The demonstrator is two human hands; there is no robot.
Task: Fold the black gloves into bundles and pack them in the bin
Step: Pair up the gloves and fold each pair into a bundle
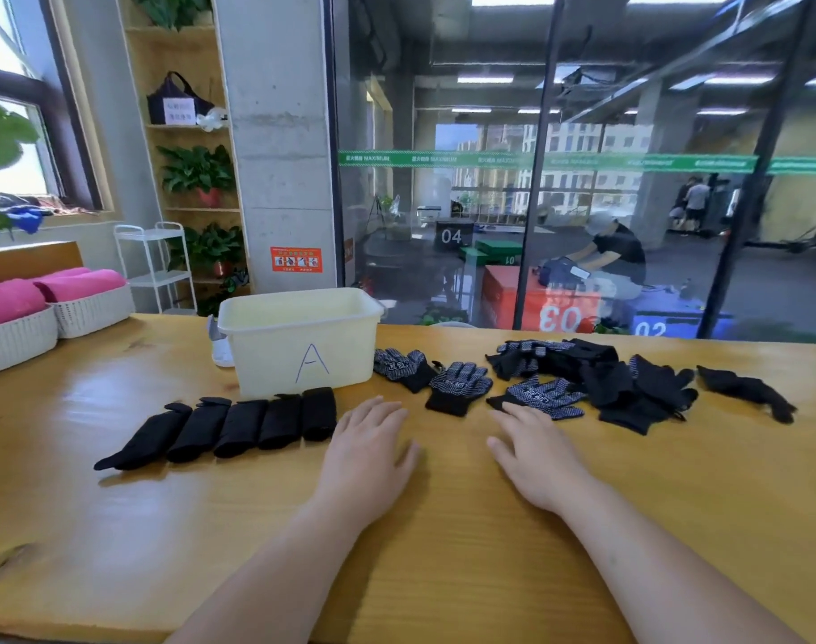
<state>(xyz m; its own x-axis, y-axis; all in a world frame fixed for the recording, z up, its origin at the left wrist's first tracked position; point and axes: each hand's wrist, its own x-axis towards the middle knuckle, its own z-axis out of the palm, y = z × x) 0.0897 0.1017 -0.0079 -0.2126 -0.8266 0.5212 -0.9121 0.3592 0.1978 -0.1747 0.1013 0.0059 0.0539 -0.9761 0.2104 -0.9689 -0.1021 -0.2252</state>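
A cream plastic bin (pixel 299 339) marked "A" stands on the wooden table (pixel 257 527), left of centre. In front of it lies a row of several folded black glove bundles (pixel 224 427). To the right, loose black gloves with white grip dots lie flat (pixel 459 388), and a pile of more gloves (pixel 601 378) sits further right, with a single glove (pixel 745 392) apart at the far right. My left hand (pixel 373 446) rests flat on the table beside the bundles, holding nothing. My right hand (pixel 536 450) lies flat too, its fingertips touching a dotted glove (pixel 543 395).
Two white woven baskets (pixel 20 339) with pink rolled towels stand at the table's left end. A white object (pixel 220 346) sits behind the bin's left side. A glass wall runs along the table's far edge; a person sits beyond it.
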